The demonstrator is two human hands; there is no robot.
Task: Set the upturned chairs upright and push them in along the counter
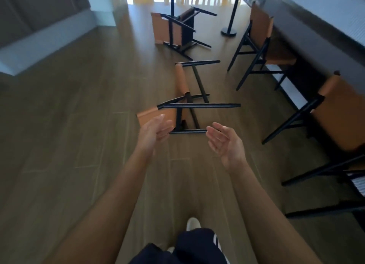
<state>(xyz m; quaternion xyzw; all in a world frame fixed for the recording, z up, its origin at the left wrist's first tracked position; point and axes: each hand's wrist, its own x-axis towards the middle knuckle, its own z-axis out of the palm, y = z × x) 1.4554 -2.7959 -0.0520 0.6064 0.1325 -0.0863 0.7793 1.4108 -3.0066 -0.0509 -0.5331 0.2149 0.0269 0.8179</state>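
A tan chair with black legs (182,98) lies tipped on its side on the wooden floor, legs pointing right. A second tipped chair (173,30) lies farther back. My left hand (155,130) is stretched out with straight fingers just in front of the near chair's tan backrest, holding nothing. Palm inward and empty, my right hand (223,140) hovers beside the end of the chair's lowest black leg. Two upright chairs (260,27) (339,109) stand against the dark counter (308,21) on the right.
A black post on a round base (229,30) stands beyond the far tipped chair, near the counter's end. A grey and white cabinet (39,36) runs along the left. Wooden floor stretches wide on the left. My shoe (192,223) shows below.
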